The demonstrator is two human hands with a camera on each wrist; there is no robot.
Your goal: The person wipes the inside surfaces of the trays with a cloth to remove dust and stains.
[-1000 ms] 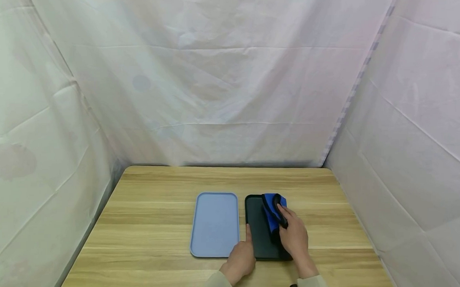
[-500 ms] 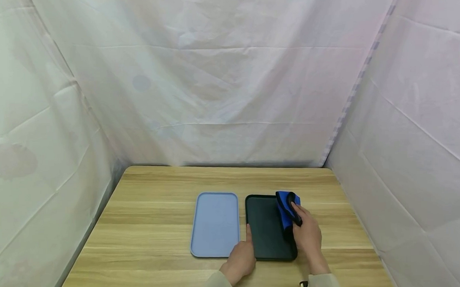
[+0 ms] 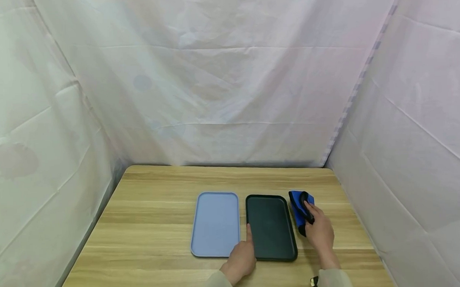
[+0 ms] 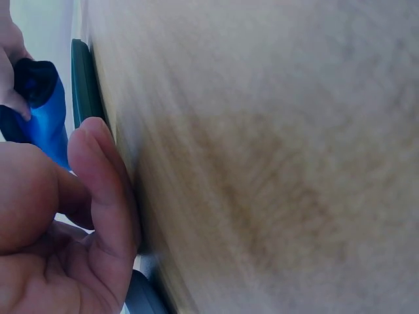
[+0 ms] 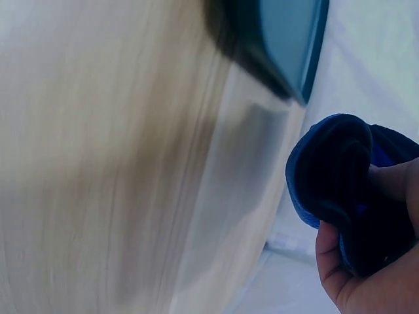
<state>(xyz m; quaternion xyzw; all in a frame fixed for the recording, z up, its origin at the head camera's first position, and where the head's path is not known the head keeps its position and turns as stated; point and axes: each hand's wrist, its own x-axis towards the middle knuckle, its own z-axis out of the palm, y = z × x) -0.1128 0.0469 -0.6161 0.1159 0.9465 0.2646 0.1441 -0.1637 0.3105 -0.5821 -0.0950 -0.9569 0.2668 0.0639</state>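
Note:
On the table lies a dark green tray (image 3: 270, 228), with a light blue tray (image 3: 215, 224) to its left. My left hand (image 3: 241, 255) reaches in at the dark tray's left edge, index finger stretched along the rim and the other fingers curled. My right hand (image 3: 321, 231) pinches a folded blue cloth with black trim (image 3: 298, 215), just right of the dark tray. Seen from the right wrist, the cloth (image 5: 334, 170) is bunched into a loop between thumb and fingers, above the table and its shadow. The dark tray's corner (image 5: 281, 72) shows behind it.
The wooden table (image 3: 153, 222) spreads on both sides of the trays. White fabric sheets (image 3: 213, 89) hang behind the table and along its left and right sides. A dark wristband (image 3: 314, 283) shows at my right cuff.
My right hand has moved right with the blue cloth, from over the dark tray's right part to beside it, uncovering the whole tray. The left hand has stayed in place.

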